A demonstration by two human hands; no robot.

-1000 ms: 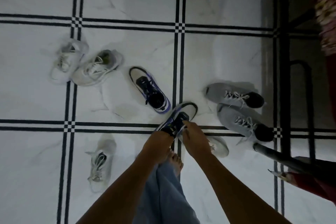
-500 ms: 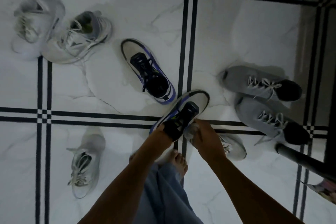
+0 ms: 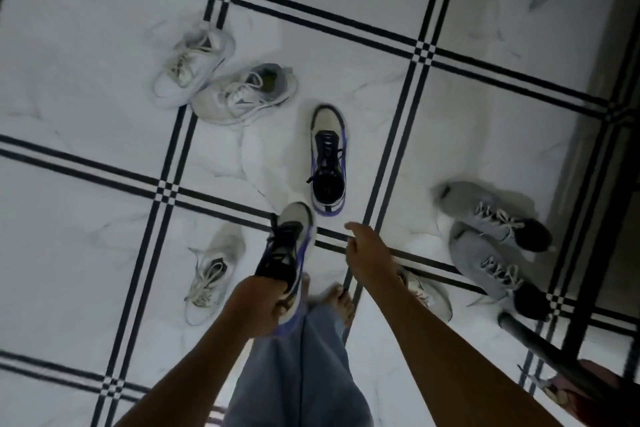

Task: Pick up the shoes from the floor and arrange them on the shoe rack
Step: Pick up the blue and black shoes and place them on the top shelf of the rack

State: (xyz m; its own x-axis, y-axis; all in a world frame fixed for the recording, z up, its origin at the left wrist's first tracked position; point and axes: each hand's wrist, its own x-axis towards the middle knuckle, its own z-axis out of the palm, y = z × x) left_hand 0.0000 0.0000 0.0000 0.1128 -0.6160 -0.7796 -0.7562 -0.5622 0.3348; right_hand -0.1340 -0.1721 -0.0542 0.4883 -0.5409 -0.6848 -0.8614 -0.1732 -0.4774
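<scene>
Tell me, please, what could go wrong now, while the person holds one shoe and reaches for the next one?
1. The left hand holds the purple-trimmed sneaker only at its heel end, toe hanging forward; it might slip out.
2. Loose laces trail from the white sneaker near the bare feet; stepping there could cause a trip.
3. The right hand is open above the floor, and another white sneaker lies half hidden under that forearm, easy to kick.

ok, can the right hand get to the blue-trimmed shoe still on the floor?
Probably yes. The right hand is open and empty, just short of the blue-trimmed shoe, with bare floor between them and nothing in the way.
</scene>
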